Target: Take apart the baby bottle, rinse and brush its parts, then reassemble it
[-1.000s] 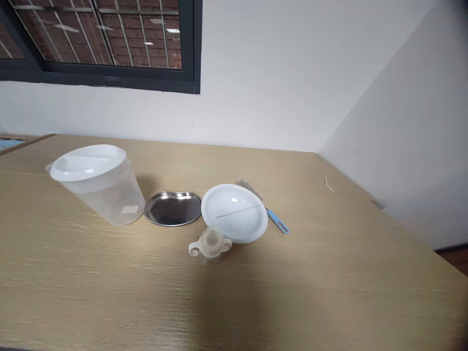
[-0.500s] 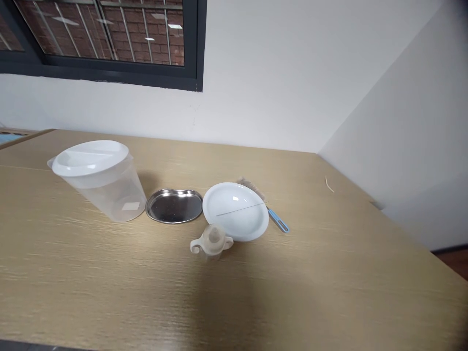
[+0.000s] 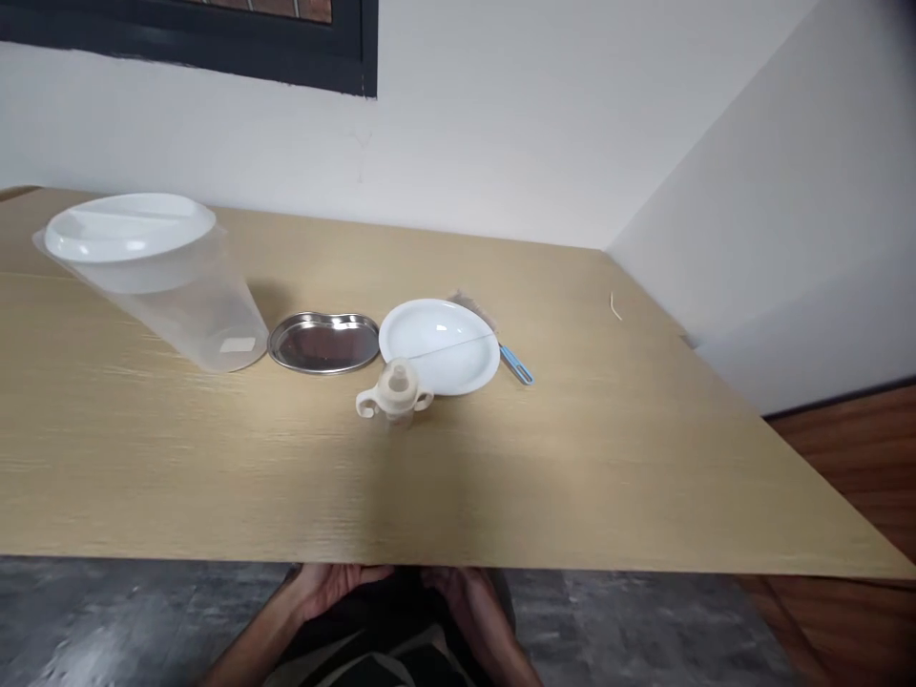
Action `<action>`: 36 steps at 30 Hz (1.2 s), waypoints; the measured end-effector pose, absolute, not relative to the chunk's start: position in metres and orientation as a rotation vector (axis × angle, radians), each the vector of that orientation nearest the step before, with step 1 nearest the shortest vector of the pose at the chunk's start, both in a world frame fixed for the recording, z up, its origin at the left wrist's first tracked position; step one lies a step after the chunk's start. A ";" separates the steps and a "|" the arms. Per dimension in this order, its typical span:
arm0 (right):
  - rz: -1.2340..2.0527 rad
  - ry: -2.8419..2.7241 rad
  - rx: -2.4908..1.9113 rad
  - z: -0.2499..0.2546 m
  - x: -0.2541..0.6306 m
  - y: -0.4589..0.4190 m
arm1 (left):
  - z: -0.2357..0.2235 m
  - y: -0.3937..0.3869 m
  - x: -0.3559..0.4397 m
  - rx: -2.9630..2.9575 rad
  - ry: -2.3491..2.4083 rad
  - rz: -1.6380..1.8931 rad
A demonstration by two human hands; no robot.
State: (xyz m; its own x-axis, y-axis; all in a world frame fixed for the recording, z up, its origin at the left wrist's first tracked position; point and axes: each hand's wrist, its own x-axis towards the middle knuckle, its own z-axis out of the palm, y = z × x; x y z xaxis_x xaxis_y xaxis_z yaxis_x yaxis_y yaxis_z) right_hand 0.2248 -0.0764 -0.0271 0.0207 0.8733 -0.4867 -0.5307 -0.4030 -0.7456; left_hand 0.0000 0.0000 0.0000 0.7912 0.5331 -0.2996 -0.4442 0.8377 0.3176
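Below the table's front edge, my left hand (image 3: pixel 330 587) rests near my lap, fingers loosely stretched inward and nothing seen in it. My right hand (image 3: pixel 458 587) lies opposite, in shadow, its fingers pointing inward and apparently empty. The table edge partly hides both hands. Nearest them on the table stands a small clear cup with a cream spouted lid and two handles (image 3: pixel 398 389). Just behind it is a white oval dish (image 3: pixel 450 372) with a thin metal wire lying across it. A bottle brush with a blue handle (image 3: pixel 516 365) sticks out from behind the dish.
Left of the dish lies a shiny kidney-shaped steel tray (image 3: pixel 325 345). Further left stands a tall translucent pitcher (image 3: pixel 178 305) with a white lid. A short pale strip (image 3: pixel 614 306) lies at the right on the wooden table (image 3: pixel 608 458). Walls border the back and right.
The view has tilted downward, so the table's things appear higher. My two hands and the floor have come into view. The things on the table have not moved.
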 end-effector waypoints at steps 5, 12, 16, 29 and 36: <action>1.808 -0.156 -1.015 0.012 0.223 -0.111 | 0.023 -0.032 -0.018 0.156 0.374 0.448; 1.977 -0.071 -0.586 0.070 0.213 -0.139 | 0.073 -0.059 -0.017 0.178 0.164 0.469; 1.987 -0.122 -0.591 0.085 0.214 -0.147 | 0.100 -0.068 -0.014 0.180 0.123 0.523; 0.841 -2.127 -0.975 0.067 0.196 -0.142 | 0.111 -0.079 -0.010 0.206 0.283 0.754; 0.753 -1.673 -1.593 -0.005 0.264 -0.138 | 0.120 -0.083 -0.035 0.238 0.218 0.724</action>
State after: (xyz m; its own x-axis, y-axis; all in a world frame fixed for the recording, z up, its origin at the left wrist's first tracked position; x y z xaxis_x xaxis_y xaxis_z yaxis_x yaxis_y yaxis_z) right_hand 0.2641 -0.1382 -0.0050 -0.0017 0.9957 0.0930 0.5904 0.0760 -0.8035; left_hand -0.0352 -0.0831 0.1196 0.7288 0.6751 -0.1144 -0.6259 0.7246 0.2886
